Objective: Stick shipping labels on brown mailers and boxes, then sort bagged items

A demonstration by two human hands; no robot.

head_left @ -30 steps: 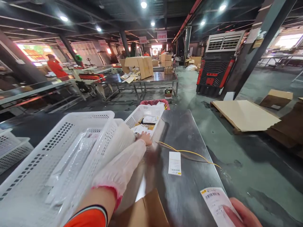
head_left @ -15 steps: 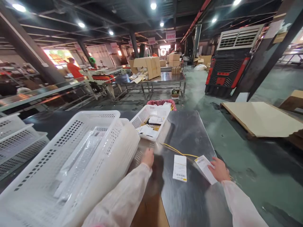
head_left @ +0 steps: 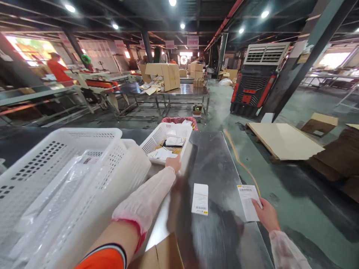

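My left hand (head_left: 173, 163), in a translucent white sleeve, reaches to the near rim of a small white basket (head_left: 153, 139) holding papers. Its fingers point away from me and are hidden. My right hand (head_left: 266, 213) pinches a white barcode label (head_left: 246, 198) at the right edge of the steel table (head_left: 213, 157), thumb on the paper. From that hand a blurred yellow strand (head_left: 238, 158) runs up and away over the floor. A second white label (head_left: 200, 199) lies flat on the table between my hands.
A large white perforated basket (head_left: 33, 164) with plastic-bagged items fills the left. A cardboard flap (head_left: 161, 254) sits at the near edge. A red-rimmed bin (head_left: 179, 120) stands behind the small basket. A pale board (head_left: 283, 140) lies on the floor. A person in orange (head_left: 57, 69) works far left.
My right hand came onto the table with the label, then shifted it to the right edge. The yellow strand left the tabletop and swings right. My left hand returned to the small basket's rim.
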